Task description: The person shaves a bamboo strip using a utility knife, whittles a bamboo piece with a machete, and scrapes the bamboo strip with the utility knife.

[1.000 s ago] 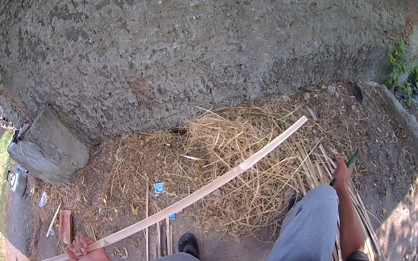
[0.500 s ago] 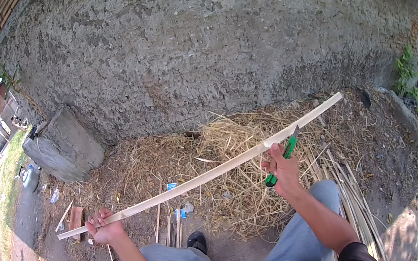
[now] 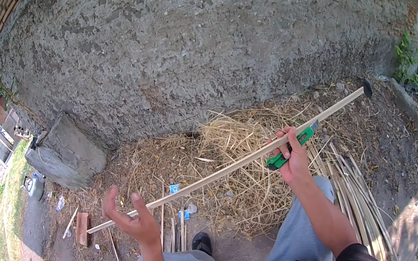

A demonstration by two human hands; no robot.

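A long, pale strip (image 3: 216, 174), apparently split bamboo, slants across in front of me, its right end higher and farther off. My right hand (image 3: 294, 163) is closed around it right of its middle. The same hand grips a green utility knife (image 3: 305, 136), its blade out and pointing up to the right beside the strip. Near the strip's left end my left hand (image 3: 137, 224) is open, thumb and fingers spread. The strip passes behind that hand; whether they touch, I cannot tell.
A heap of straw-like shavings (image 3: 252, 194) covers the ground ahead, below a rough grey wall (image 3: 206, 43). More strips (image 3: 352, 190) lie by my right knee. A concrete block (image 3: 71, 152), a reddish-brown block (image 3: 82, 228) and blue packets (image 3: 174, 188) are on the left.
My left hand has let go of the strip's left end and opened, moving right. The strip has shifted right through the scene, and my right hand now has its fingers wrapped over it.
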